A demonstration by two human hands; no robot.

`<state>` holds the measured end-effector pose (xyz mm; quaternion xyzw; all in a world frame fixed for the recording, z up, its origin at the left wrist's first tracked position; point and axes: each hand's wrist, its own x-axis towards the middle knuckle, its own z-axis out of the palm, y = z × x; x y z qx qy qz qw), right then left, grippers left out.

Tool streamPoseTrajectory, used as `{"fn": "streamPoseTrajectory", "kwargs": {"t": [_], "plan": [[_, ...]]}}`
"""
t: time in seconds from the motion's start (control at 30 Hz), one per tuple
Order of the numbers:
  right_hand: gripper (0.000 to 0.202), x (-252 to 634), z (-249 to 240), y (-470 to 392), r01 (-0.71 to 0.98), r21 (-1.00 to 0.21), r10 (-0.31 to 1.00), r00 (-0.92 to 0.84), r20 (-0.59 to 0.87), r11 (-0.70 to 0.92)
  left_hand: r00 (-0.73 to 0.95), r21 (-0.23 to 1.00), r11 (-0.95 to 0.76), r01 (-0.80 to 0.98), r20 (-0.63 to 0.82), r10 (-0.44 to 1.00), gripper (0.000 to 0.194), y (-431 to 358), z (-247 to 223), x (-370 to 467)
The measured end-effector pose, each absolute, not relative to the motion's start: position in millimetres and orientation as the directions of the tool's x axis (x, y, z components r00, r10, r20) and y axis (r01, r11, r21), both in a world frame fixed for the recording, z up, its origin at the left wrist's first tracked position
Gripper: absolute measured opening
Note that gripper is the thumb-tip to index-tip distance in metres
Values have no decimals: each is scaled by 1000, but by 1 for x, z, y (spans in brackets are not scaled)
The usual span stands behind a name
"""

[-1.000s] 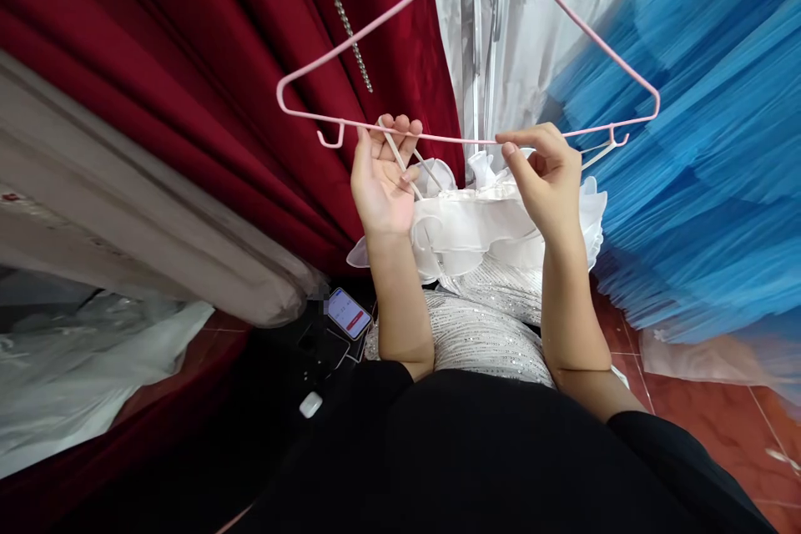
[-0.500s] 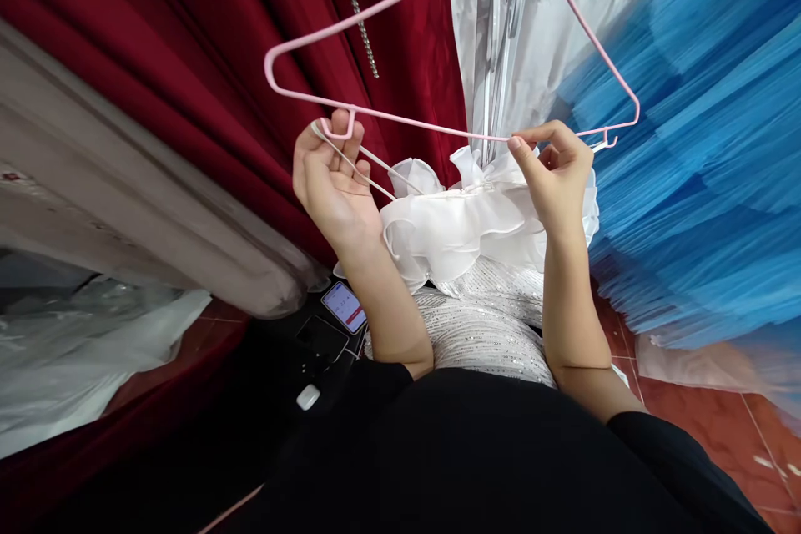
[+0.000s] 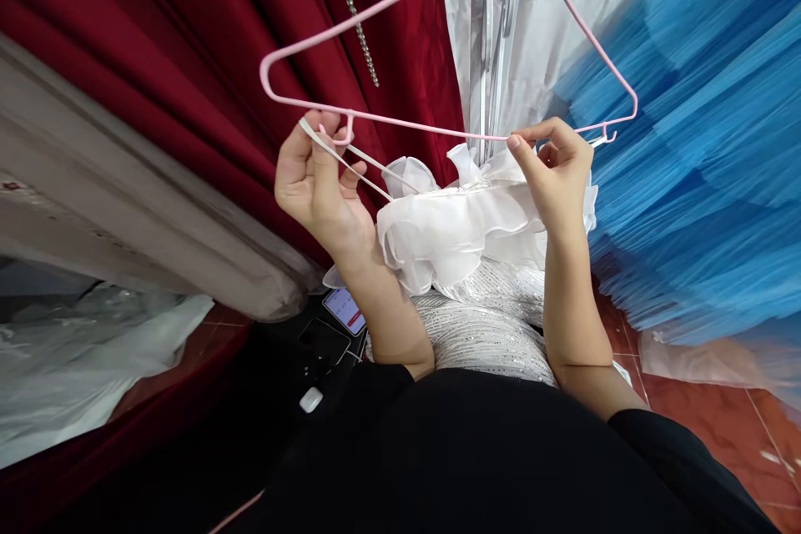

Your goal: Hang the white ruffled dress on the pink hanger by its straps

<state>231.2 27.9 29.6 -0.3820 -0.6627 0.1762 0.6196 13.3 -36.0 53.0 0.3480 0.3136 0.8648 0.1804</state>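
Observation:
A pink clothes hanger [image 3: 425,127] spans the upper middle of the head view, with a small hook under each end of its bottom bar. Below it hangs a white dress [image 3: 460,234] with a ruffled top and a sequined body. My left hand [image 3: 325,183] holds the dress's thin white strap [image 3: 369,175] stretched up beside the left hook. My right hand [image 3: 556,171] pinches the bottom bar of the hanger between thumb and forefinger. Close to it, a bit of white strap [image 3: 599,142] sits at the right hook.
Dark red curtains [image 3: 400,33] and a beaded string [image 3: 350,4] hang behind. Blue tulle [image 3: 688,158] fills the right side, and pale fabric [image 3: 156,175] the left. A phone [image 3: 343,309] and a white earbud case [image 3: 310,400] lie low at the left.
My left hand has shifted slightly left, its fingers more bent, drawing the strap outward past the hook. My right hand keeps its place on the bar.

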Motion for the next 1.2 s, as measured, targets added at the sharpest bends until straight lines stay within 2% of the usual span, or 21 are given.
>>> {"fn": "streamPoseTrajectory", "kwargs": {"t": [0.1, 0.27, 0.5, 0.6, 0.67, 0.73, 0.8, 0.93, 1.07, 1.2], "plan": [[19, 233, 27, 30, 293, -707, 726, 56, 685, 644, -639, 698, -715, -28, 538, 550, 5, -37, 52, 12], [20, 233, 27, 30, 294, -696, 716, 55, 696, 655, -567, 746, -654, -128, 485, 665, 6, -26, 45, 4], [10, 225, 33, 24, 274, -687, 711, 17, 703, 673, -607, 785, -576, -230, 347, 715, 26, -7, 34, 9], [8, 225, 31, 25, 260, -690, 714, 4, 700, 675, -659, 754, -643, -134, 416, 626, 40, -10, 32, 26], [10, 227, 30, 26, 255, -693, 716, 2, 698, 675, -615, 750, -659, -60, 493, 616, 48, -16, 33, 38], [11, 230, 29, 27, 258, -692, 716, 2, 698, 674, -563, 774, -626, -95, 477, 675, 56, -20, 35, 49], [11, 233, 29, 27, 257, -692, 716, 1, 698, 675, -609, 771, -614, -170, 408, 681, 60, -20, 38, 53], [12, 231, 29, 26, 261, -689, 716, -12, 698, 676, -737, 721, -636, -275, 267, 621, 48, -9, 38, 37], [15, 226, 29, 25, 282, -678, 711, -22, 703, 679, -643, 786, -522, -332, 216, 735, 28, 2, 32, 16], [14, 226, 30, 24, 285, -674, 709, -26, 705, 681, -538, 787, -515, -340, 286, 793, 28, 3, 29, 24]]}}
